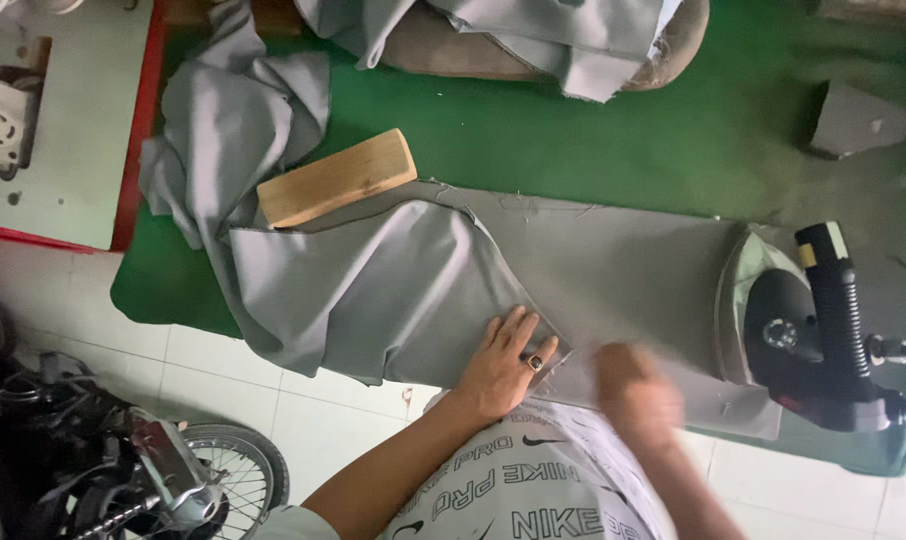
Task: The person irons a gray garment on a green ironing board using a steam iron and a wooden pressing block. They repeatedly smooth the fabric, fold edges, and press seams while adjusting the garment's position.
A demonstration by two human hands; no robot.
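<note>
- We are looking down at a green table [593, 130] filling most of the view.
- Pale floor tiles [303, 400] are showing below its edge.
- A white sewing table [73, 130] with a red edge is standing at upper left.
- A bike wheel [238, 470] is poking in at lower left.
- Soft, even light is falling throughout.

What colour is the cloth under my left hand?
Grey, plain with no pattern. The cloth shows best in the head view, under the left hand on the green table.
</note>
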